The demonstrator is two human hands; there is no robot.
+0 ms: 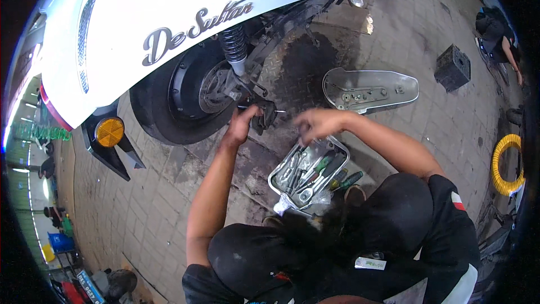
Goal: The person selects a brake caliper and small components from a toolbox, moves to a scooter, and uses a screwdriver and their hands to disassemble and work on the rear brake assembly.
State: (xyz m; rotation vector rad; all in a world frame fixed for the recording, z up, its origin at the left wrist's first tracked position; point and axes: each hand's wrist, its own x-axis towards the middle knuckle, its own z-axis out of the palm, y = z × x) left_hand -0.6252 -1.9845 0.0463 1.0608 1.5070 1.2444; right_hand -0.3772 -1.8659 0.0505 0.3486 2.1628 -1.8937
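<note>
My left hand (243,124) fingers closed around black brake part (264,115) beside scooter rear wheel (185,98). Right hand (318,124) blurred over metal tool tray (309,171) on the paved floor; fingers' spread unclear.

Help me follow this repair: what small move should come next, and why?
Probably pick a tool: the right hand hovers, blurred, over the metal tool tray, while the left hand grips the dark part beside the rear wheel.

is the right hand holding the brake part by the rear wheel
No, the right hand hovers over the metal tool tray, while the left hand grips the dark part beside the rear wheel.
</note>
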